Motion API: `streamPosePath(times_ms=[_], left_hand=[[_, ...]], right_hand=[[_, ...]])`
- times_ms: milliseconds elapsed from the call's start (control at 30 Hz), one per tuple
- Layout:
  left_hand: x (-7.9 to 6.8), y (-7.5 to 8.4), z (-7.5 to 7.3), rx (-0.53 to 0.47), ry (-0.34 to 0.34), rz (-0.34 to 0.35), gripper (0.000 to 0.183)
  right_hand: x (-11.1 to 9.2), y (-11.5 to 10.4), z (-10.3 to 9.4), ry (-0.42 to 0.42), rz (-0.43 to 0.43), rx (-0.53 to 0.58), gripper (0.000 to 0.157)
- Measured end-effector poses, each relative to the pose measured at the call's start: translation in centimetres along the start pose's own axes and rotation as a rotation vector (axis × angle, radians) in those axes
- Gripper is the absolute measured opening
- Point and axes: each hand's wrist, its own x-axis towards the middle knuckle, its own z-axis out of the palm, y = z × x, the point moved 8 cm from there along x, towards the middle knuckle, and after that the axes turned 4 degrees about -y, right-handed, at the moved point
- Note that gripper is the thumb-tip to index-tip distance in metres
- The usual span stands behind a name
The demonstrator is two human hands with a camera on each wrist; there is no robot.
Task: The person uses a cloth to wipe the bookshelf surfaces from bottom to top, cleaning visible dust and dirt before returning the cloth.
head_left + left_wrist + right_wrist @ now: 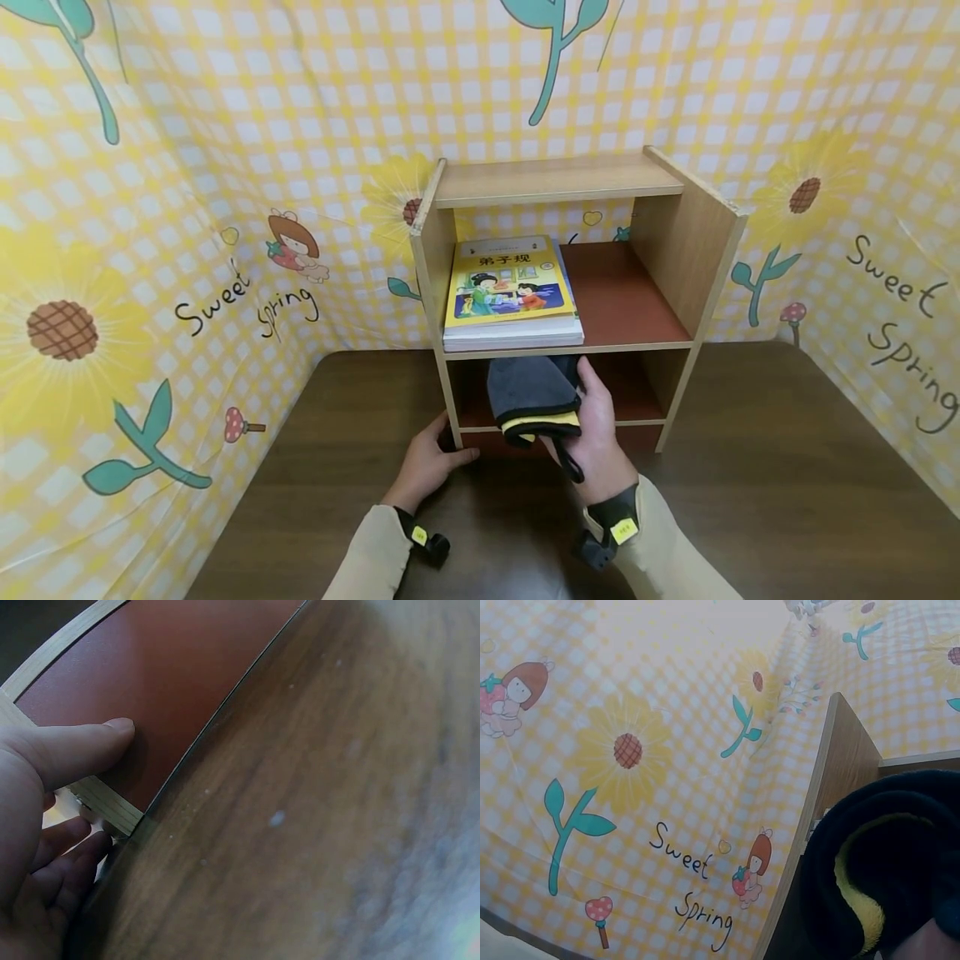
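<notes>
1. A yellow-and-white checked fabric backdrop [337, 108] with printed sunflowers and "Sweet Spring" lettering surrounds the dark-brown wood-grain table [757, 442] where I work.
2. On it stands a light-wood shelf unit with reddish-brown boards [693, 242], facing me.
3. With my left hand [429, 467] I grip the foot of its left side panel: the thumb lies across the front onto the reddish-brown base board, the other fingers outside the panel. I judge this hold to be for steadying the unit.
4. With my right hand [598, 433] I hold a folded dark-grey cloth bundle with black trim and yellow lining [534, 387]. My thumb lies along its right edge; most of my other fingers are hidden, so I cannot tell how they wrap. The grip seems meant to keep the folds together.
5. The bundle is at the front of the lower compartment, just beneath the middle board; how far it reaches inside I cannot tell. A thin black loop dangles near my palm.
6. A stack of books with a yellow illustrated cover [506, 287] lies flat against the left side of the upper compartment.
7. The middle board and side panels hem in the space around the bundle, which itself blocks much of my view inside.
</notes>
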Motion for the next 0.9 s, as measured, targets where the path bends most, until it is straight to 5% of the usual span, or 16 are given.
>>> streamPosePath(times_ms=[333, 567, 900], left_hand=[[0.0, 0.0, -0.1, -0.001, 0.008, -0.004, 0.085], [0.0, -0.3, 0.0, -0.001, 0.012, 0.015, 0.084], [0.0, -0.3, 0.1, -0.002, 0.009, 0.014, 0.084]], right_hand=[[-1.5, -1.9, -0.2, -0.024, 0.004, 0.023, 0.062], [-1.7, -4.2, -0.8, 0.046, -0.068, -0.052, 0.062], [-1.0, -4.9, -0.8, 0.079, -0.111, -0.009, 0.053]])
